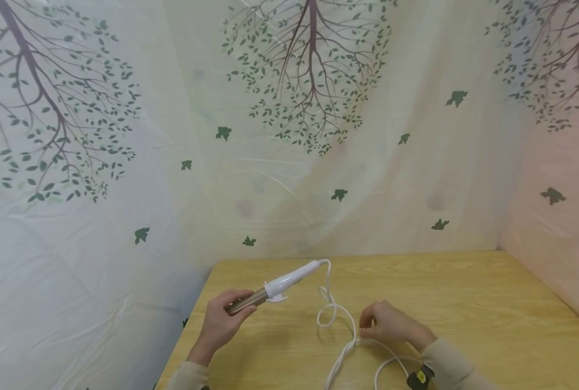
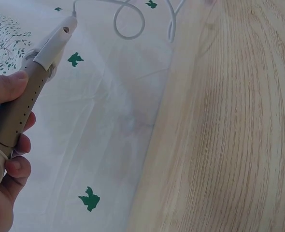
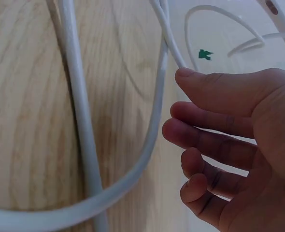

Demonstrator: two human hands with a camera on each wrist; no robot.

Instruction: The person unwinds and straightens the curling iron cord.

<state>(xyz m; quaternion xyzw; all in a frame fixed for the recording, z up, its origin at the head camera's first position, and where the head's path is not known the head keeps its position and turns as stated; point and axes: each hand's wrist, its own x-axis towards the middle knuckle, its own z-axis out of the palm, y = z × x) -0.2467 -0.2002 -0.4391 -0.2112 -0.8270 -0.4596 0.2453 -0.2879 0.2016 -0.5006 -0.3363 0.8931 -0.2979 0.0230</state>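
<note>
My left hand (image 1: 221,320) grips a curling iron (image 1: 291,280) by its bronze barrel, tilted above the table. In the left wrist view, the thumb lies on one side of the perforated barrel (image 2: 21,108) and fingers curl round the other. The white handle points up and away to the right. A white cord (image 1: 340,360) hangs from the handle end, makes a small loop and runs down toward the front. Beside it is my right hand (image 1: 390,323), fingers loosely bent with nothing between them. The thumb tip (image 3: 185,72) overlaps the cord in the right wrist view; contact is unclear.
The wooden table (image 1: 489,303) spans the front. A pale curtain (image 1: 289,216) printed with trees and green leaves stands behind it and along the sides. A dark object with a yellow mark (image 1: 420,376) sits by the right wrist, near a cord loop.
</note>
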